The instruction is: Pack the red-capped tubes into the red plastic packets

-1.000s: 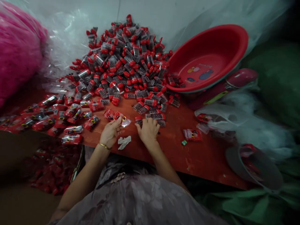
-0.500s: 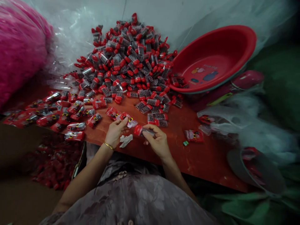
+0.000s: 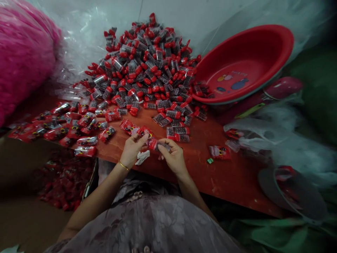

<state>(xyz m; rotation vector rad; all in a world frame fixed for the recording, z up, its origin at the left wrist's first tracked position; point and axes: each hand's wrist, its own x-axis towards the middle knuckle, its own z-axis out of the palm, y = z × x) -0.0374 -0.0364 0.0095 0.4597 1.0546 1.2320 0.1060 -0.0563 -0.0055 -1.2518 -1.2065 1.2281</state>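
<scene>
Between thumb and fingers, my left hand [image 3: 132, 150] pinches a printed red wrapper [image 3: 144, 131] at the front of the table. Wrapped round a clear tube with a red cap [image 3: 163, 144] is my right hand [image 3: 173, 156]. The tube's red end meets the wrapper's edge; whether it is inside cannot be made out. Just behind my left hand lies another flat red wrapper [image 3: 127, 125]. A crumpled white scrap [image 3: 142, 157] rests on the table below the fingers. Several red-capped tubes with dark contents [image 3: 181, 134] lie beyond my right hand.
A tall heap of red-capped tubes [image 3: 147, 66] fills the back. Filled red packets [image 3: 86, 140] lie at left. A red basin [image 3: 237, 66] leans at back right. A lone packet [image 3: 219, 152], plastic bags [image 3: 284, 137] and a grey bucket [image 3: 295, 193] are at right.
My right hand has moved slightly left, bringing the tube's red end from a small distance away to the wrapper in my left hand. The view has shifted a little.
</scene>
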